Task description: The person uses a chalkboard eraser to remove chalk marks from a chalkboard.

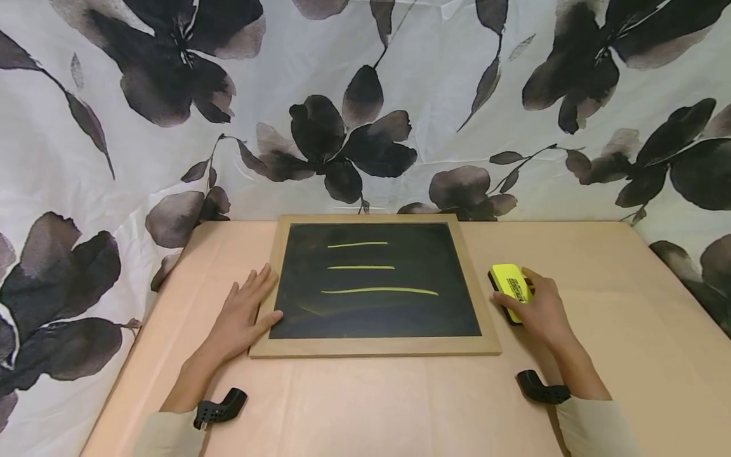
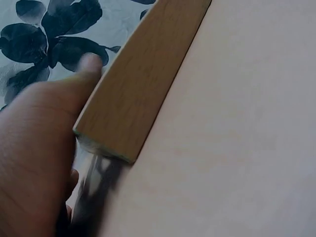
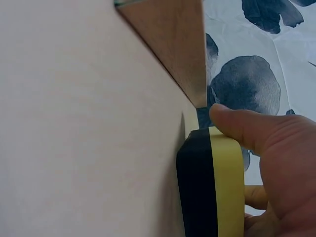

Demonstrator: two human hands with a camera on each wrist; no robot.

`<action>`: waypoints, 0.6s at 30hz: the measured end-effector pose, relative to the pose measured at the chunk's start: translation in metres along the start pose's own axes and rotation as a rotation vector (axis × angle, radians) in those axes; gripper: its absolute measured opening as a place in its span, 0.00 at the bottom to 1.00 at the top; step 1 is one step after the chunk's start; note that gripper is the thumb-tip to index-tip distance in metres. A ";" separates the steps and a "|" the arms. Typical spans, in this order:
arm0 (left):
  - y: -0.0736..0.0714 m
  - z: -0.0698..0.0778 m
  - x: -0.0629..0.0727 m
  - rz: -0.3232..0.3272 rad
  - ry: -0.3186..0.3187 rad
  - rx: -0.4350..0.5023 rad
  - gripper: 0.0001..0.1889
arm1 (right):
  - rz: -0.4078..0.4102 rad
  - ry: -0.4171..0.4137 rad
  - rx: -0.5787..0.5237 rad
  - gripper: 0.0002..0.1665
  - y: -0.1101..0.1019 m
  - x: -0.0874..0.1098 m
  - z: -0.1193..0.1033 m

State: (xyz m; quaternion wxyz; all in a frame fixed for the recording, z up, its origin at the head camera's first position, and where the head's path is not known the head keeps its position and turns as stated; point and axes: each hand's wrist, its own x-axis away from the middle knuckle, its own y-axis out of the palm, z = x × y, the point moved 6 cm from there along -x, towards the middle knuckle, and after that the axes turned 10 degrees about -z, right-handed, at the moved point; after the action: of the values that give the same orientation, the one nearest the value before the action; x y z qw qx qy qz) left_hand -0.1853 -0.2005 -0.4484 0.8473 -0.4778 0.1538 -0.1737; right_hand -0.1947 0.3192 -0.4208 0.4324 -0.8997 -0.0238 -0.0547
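Your left hand pretty relaxed, fingers out mostly straight, touching left edge of chalkboard. Your right hand has yellow-and-black eraser pinched, thumb and fingers on opposite sides, just right of board. Can't tell if eraser touches surface.

I see a creased white sheet printed with large dark flowers. Before it, I have a pale, wood-toned table.
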 end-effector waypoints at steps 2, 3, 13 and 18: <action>-0.001 0.004 -0.001 -0.014 0.006 -0.032 0.39 | 0.008 -0.001 0.002 0.53 -0.003 0.003 0.000; -0.001 0.006 -0.001 -0.017 0.008 -0.043 0.39 | 0.012 -0.007 0.003 0.52 -0.004 0.003 -0.001; -0.001 0.006 -0.007 -0.033 0.006 -0.046 0.37 | 0.061 -0.049 0.060 0.44 -0.016 0.002 -0.008; 0.000 0.004 -0.004 -0.031 0.005 -0.040 0.37 | 0.051 -0.090 0.065 0.43 -0.023 -0.008 -0.031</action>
State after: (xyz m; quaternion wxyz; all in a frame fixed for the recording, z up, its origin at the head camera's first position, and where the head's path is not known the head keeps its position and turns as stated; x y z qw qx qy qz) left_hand -0.1870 -0.1961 -0.4463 0.8345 -0.4963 0.1522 -0.1848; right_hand -0.2068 0.3094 -0.3845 0.4612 -0.8870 -0.0221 -0.0022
